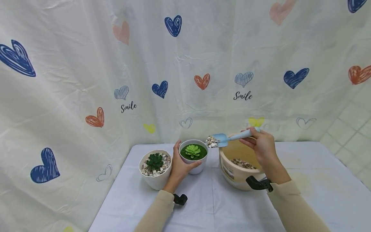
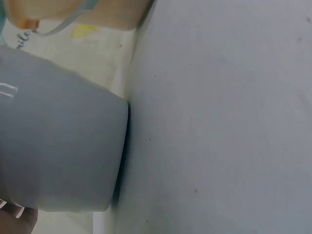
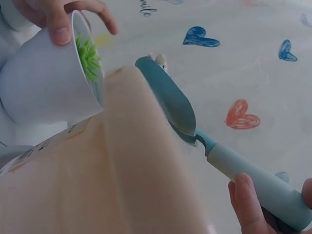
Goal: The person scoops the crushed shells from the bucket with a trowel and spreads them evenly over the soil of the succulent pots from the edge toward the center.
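A blue hand trowel, its blade heaped with small pebbles, is in my right hand, which grips the pale handle. The blade stands over the rim of a beige tub, close to the right side of a white flowerpot. My left hand holds that flowerpot, thumb on the near side and fingers behind. Inside it sits a light green succulent on a dark green surface. In the left wrist view the flowerpot's grey-looking wall fills the left half.
Left of my left hand stands a second white pot with a dark green succulent among pebbles. More pebbles lie in the beige tub. Everything rests on a white-covered table, before a heart-printed curtain.
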Motion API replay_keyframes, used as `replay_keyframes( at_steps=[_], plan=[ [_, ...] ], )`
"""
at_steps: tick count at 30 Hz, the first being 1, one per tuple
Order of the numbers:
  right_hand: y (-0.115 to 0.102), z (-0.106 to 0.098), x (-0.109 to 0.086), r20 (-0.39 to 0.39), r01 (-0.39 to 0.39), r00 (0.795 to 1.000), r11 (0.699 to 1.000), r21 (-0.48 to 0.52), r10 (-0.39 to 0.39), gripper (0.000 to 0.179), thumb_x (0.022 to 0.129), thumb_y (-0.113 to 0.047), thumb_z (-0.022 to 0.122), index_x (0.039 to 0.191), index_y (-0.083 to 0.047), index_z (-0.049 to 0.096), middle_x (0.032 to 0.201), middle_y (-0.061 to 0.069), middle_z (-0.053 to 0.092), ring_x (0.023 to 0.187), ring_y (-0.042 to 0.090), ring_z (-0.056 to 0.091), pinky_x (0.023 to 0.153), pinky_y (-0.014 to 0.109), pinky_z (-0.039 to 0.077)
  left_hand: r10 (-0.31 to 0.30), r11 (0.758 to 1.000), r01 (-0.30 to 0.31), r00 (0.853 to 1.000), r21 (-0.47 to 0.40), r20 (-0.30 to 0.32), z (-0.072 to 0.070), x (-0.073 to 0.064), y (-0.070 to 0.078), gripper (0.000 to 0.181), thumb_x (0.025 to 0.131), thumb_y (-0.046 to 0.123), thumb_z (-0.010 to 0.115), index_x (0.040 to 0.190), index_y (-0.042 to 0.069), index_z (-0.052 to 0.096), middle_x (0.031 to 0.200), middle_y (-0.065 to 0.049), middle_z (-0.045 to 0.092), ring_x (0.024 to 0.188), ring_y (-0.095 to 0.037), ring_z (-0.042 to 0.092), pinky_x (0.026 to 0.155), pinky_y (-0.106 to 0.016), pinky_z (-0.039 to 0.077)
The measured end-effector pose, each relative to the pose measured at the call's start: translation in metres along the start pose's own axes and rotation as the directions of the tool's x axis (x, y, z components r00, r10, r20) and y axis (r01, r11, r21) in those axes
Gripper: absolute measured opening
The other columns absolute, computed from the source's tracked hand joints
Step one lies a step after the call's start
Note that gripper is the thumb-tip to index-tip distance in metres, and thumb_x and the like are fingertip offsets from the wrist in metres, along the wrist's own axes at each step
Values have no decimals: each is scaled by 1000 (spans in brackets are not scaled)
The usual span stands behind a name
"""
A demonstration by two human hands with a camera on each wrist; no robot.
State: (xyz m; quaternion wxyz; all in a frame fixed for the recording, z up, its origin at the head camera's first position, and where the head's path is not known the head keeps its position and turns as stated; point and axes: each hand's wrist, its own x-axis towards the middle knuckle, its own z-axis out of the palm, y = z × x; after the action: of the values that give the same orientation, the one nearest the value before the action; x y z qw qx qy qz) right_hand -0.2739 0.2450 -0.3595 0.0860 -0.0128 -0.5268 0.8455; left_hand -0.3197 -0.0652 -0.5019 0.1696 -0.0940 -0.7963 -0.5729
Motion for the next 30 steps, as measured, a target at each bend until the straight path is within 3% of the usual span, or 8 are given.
replay_keyframes(
  at_steps=[6,10,16,21,30],
  plan=[
    [4,9,5,-19,-19,1000,996,-92,17,24,104,-28,56,113,-6,61,95,1,74,84,16,77,80,31,61,11,999,-10,999,-43,38,-5,-4,0,122,62,45,97,157,48,20,160,-6,39,145,-26,42,116,-55,35],
    [6,16,7,-44,-50,998,990,-136,44,27,106,-27,54,120,-4,55,94,-2,73,85,13,77,80,30,61,-25,997,28,999,-75,37,-4,-6,-1,122,64,43,97,157,49,18,163,-7,33,147,-27,39,117,-55,34],
    [8,20,8,-62,-61,997,990,-128,54,26,106,-25,53,122,-4,54,92,-3,73,86,9,76,78,28,62,-95,991,96,995,-98,14,0,-9,-3,121,65,47,96,159,35,21,154,-8,45,139,-25,48,115,-51,38],
    [11,23,11,-68,-51,997,990,-135,42,26,105,-26,55,116,-3,56,90,-3,74,86,9,76,78,28,62,-97,983,100,995,-153,28,1,-10,-5,120,67,43,95,160,22,21,150,-10,48,135,-26,50,113,-50,39],
    [15,30,15,-77,-29,997,972,-235,11,25,106,-27,54,117,-5,60,95,-3,72,85,11,75,81,29,61,-71,957,94,993,-273,95,-1,-10,-12,114,76,29,91,161,22,16,156,-11,39,140,-25,44,116,-50,32]
  ],
)
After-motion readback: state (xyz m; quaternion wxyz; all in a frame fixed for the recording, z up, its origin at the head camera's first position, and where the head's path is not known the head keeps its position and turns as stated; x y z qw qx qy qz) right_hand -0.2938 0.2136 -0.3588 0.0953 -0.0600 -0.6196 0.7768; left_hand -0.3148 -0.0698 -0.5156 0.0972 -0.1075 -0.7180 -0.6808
